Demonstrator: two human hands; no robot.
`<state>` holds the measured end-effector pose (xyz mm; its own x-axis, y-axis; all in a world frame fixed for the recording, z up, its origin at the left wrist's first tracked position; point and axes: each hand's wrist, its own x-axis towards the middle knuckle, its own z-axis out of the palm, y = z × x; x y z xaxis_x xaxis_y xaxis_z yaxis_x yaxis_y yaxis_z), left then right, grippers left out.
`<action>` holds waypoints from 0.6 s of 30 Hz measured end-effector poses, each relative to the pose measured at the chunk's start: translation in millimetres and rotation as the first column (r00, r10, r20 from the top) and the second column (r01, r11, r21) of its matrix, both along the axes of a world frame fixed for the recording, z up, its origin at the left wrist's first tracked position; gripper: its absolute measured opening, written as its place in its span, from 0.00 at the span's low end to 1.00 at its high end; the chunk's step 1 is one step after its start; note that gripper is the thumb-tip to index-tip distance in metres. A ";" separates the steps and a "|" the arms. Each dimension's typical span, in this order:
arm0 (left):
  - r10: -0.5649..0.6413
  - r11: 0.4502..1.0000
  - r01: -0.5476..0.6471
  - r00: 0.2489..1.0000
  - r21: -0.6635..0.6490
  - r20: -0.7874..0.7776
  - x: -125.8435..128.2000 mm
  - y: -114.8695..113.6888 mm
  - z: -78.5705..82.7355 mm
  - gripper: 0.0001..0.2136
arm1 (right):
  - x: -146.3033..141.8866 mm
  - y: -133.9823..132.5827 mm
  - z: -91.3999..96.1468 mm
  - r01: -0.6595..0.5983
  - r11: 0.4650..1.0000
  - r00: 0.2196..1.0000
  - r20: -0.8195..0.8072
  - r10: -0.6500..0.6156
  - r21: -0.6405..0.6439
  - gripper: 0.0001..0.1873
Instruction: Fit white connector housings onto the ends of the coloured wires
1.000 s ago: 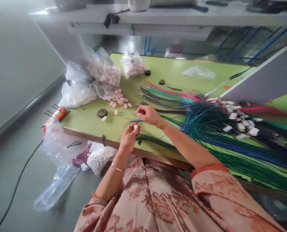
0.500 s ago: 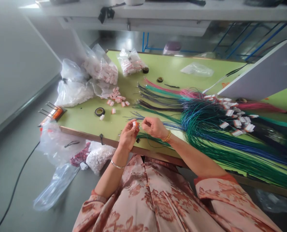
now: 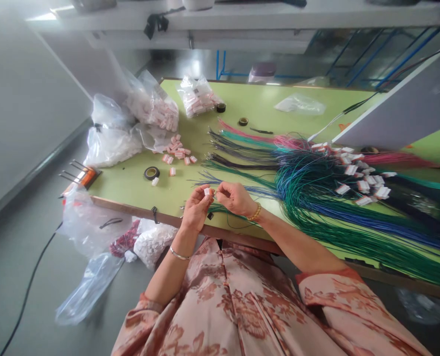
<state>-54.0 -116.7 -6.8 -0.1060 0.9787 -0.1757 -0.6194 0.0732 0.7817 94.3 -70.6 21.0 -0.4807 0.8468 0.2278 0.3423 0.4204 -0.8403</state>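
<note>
My left hand [image 3: 195, 211] pinches a small white-and-orange connector housing [image 3: 207, 191] between thumb and fingertips, above the table's front edge. Close on its right, my right hand [image 3: 237, 199] is closed in a pinch, fingertips nearly at the housing. What those fingertips hold is too small to make out. Blue wires [image 3: 253, 190] pass behind the right hand, and green wires [image 3: 229, 209] lie under it. Loose connector housings [image 3: 177, 148] form a small pile farther back on the left, with a single housing [image 3: 172, 171] in front of them.
Bundles of coloured wires [image 3: 324, 212] cover the table's right side, with white housings [image 3: 364, 185] on them. Clear bags [image 3: 156, 106] of parts stand back left. Black tape rolls [image 3: 152, 172] lie on the green table [image 3: 131, 183]. An orange pronged holder [image 3: 88, 178] sits at the left corner.
My right hand has moved slightly left, closer to the connector housing. The housing has turned in my left fingers and now shows mostly its white side.
</note>
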 end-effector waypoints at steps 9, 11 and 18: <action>0.038 0.998 -0.041 0.996 -0.041 -0.079 3.6 2.9 -3.2 0.18 | 3.8 4.5 -6.1 -0.079 0.996 0.997 0.010 0.079 -0.034 0.11; 0.026 0.998 -0.031 0.996 -0.053 -0.084 3.5 3.6 -2.2 0.18 | 4.2 3.9 -6.0 -0.077 0.997 0.997 0.025 0.076 0.007 0.10; 0.017 0.997 -0.029 0.987 -0.069 -0.159 12.6 6.5 2.8 0.19 | 3.4 1.0 -6.5 0.005 0.990 0.993 0.114 -0.021 0.140 0.09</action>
<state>-41.4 -110.2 -4.1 -0.1603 0.9613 -0.2239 -0.4907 0.1192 0.8631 97.7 -69.6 14.5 -0.4996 0.8169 0.2883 0.4392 0.5257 -0.7285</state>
